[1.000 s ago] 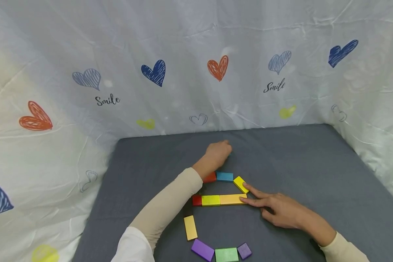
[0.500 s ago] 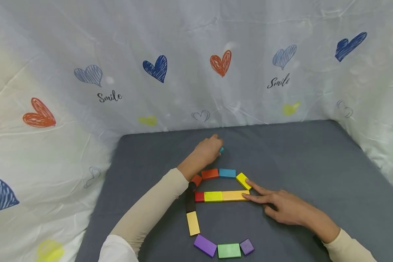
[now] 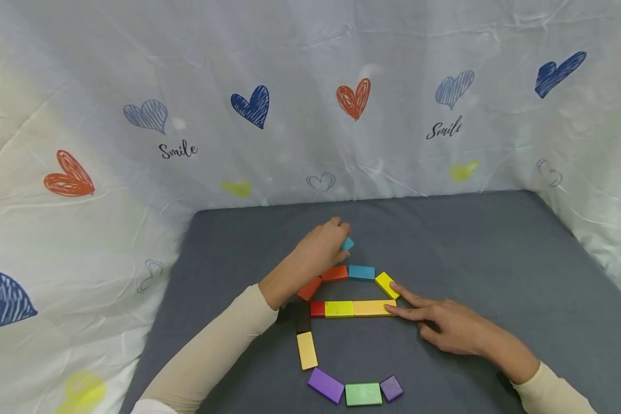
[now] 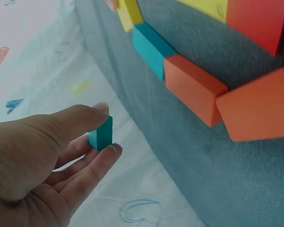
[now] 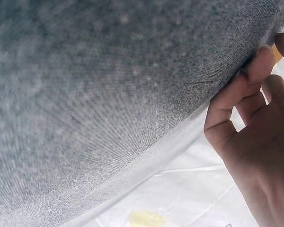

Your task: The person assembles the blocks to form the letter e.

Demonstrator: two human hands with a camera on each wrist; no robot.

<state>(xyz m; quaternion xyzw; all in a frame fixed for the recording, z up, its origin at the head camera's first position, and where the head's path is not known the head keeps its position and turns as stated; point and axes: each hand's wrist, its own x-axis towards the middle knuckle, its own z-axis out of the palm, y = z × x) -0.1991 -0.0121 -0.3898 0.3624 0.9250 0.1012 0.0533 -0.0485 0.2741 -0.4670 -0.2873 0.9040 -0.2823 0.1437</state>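
Observation:
Between thumb and fingers my left hand (image 3: 315, 251) pinches a small teal block (image 4: 103, 135), raised beyond the curved row. That row has two orange blocks (image 3: 334, 273), a blue block (image 3: 361, 273) and a yellow block (image 3: 385, 283). Extended fingers of my right hand (image 3: 452, 326) touch the yellow block and the end of a light orange block (image 3: 368, 309). The light orange block lies in a straight line with a lime block (image 3: 338, 309) and a red block (image 3: 317, 309). The right wrist view shows that hand's other fingers bent near the cloth.
Below the line, a black block (image 3: 303, 322), pale yellow block (image 3: 307, 351), purple block (image 3: 326, 385), green block (image 3: 363, 394) and small purple block (image 3: 391, 388) form a curve on the grey cloth (image 3: 471, 247). A white curtain (image 3: 290, 46) with printed hearts hangs behind.
My left hand has drawn back leftward with the teal block, uncovering the orange blocks and the black one. The right hand stays at the yellow and light orange blocks. The head view shifted slightly.

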